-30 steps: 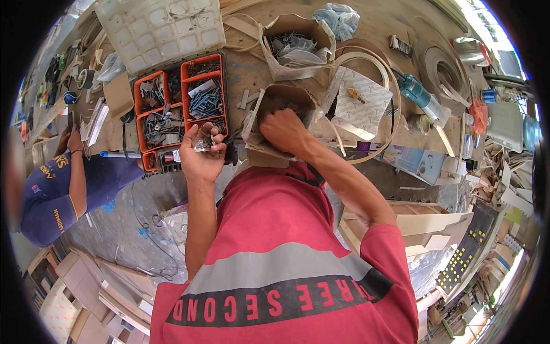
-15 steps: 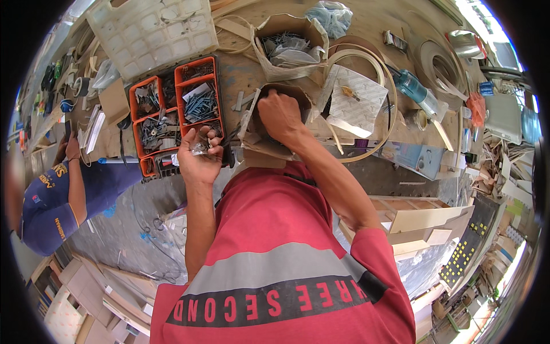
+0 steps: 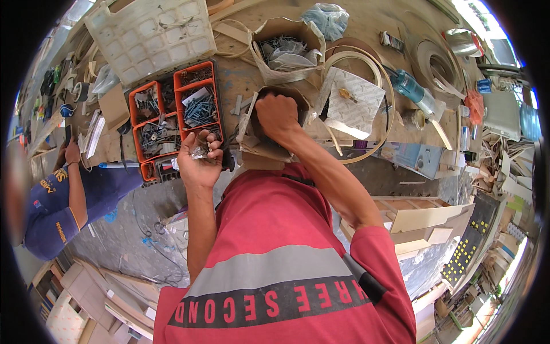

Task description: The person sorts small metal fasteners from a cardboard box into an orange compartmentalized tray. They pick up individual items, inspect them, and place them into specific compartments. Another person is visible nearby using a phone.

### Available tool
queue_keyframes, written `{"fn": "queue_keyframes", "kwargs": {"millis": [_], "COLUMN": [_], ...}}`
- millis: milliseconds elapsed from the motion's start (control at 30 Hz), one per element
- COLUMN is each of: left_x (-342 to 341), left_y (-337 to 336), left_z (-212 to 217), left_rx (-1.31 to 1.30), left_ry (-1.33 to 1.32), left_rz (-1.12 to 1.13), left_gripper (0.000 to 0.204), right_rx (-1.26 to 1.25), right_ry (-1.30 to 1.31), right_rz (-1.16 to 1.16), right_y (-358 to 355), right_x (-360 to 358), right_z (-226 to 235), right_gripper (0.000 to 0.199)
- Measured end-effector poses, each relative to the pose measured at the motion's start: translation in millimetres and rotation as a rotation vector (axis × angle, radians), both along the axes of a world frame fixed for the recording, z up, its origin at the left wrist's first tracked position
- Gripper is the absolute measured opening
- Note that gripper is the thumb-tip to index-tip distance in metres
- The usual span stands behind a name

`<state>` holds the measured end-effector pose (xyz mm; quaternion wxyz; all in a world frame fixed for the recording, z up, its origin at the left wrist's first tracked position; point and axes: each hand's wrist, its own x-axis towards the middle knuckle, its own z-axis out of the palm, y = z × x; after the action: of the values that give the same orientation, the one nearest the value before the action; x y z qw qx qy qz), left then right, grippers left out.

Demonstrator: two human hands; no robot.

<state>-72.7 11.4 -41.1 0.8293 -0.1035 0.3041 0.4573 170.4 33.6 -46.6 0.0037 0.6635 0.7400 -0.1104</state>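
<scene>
My left hand point(image 3: 200, 157) is palm up beside the orange-and-black organizer point(image 3: 179, 132), its fingers curled around some small shiny pieces point(image 3: 199, 152) too small to name. My right hand point(image 3: 277, 114) is closed and reaches down into the mouth of an open cardboard box point(image 3: 247, 139). Its fingertips are turned inward, so whatever they pinch is hidden. Blue screws point(image 3: 200, 110) and other small hardware fill the organizer's compartments. Behind the box stands a second cardboard box point(image 3: 269, 73) with screws and plastic bags inside.
The organizer's clear lid point(image 3: 150, 43) leans open at the back left. To the right lie a white square panel point(image 3: 355, 103), coiled edging strips point(image 3: 438, 69) and a teal power tool point(image 3: 409, 89). A co-worker in blue point(image 3: 54, 212) is at the far left.
My right hand has shifted slightly left and lower at the box mouth, still closed. My left hand keeps its cupped hold almost unmoved.
</scene>
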Motion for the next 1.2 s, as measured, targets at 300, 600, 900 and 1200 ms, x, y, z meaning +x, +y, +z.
{"fn": "queue_keyframes", "kwargs": {"millis": [300,600,900,1200], "left_x": [9.2,52.8,70.8,72.9], "left_y": [-0.3,-11.2,-29.9,-26.2], "left_z": [16.9,28.2,39.8,42.6], "left_rx": [0.034,0.045,0.083,0.085], "left_ry": [-0.011,-0.026,-0.153,-0.139], "left_rz": [-0.053,-0.224,-0.127,-0.153], "left_gripper": [0.039,0.042,0.041,0.041], "right_rx": [0.129,-0.021,0.127,0.363], "right_ry": [0.653,1.043,0.747,0.796], "right_rz": [-0.472,-0.474,0.062,0.080], "right_y": [-69.7,-104.6,-105.8,-99.5], "right_x": [44.5,13.2,-41.2,-30.3], "right_z": [67.1,103.5,99.1,107.8], "right_gripper": [0.015,0.015,0.028,0.033]}}
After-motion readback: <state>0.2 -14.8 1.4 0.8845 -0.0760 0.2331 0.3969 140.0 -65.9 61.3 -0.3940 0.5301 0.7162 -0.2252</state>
